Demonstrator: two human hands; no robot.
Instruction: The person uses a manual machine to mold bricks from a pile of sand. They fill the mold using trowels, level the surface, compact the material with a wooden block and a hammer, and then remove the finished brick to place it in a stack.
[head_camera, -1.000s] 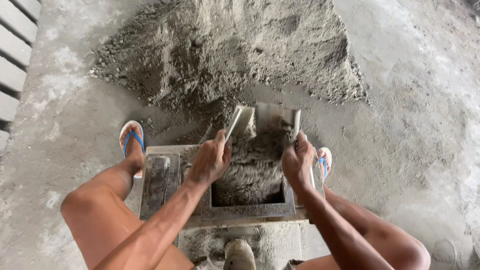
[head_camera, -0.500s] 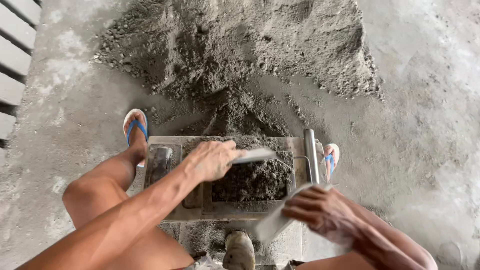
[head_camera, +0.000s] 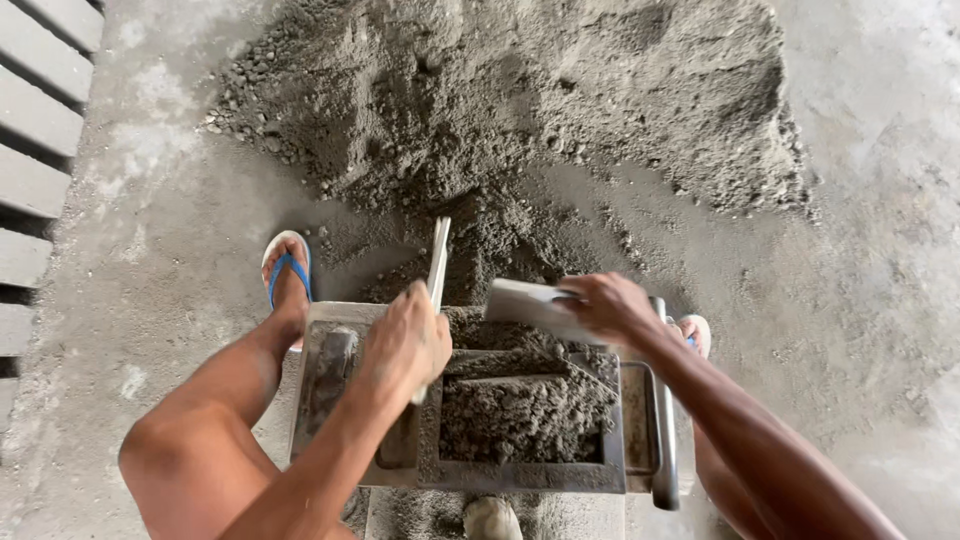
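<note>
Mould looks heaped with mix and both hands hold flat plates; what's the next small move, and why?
Probably drag the right hand's plate back across the mould rim to level it: the mix sits heaped and uneven above the edges, and that plate is already poised at the far side.

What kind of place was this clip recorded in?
Probably a small concrete-block yard: a heap of damp grey mix on a bare cement floor, a metal block mould heaped with it, moulded grey blocks in rows at left.

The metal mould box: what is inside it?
The metal mould box is full of dark grey damp mix, heaped unevenly up to the rim. The bottom and inner walls are covered by the mix and cannot be seen.
</note>
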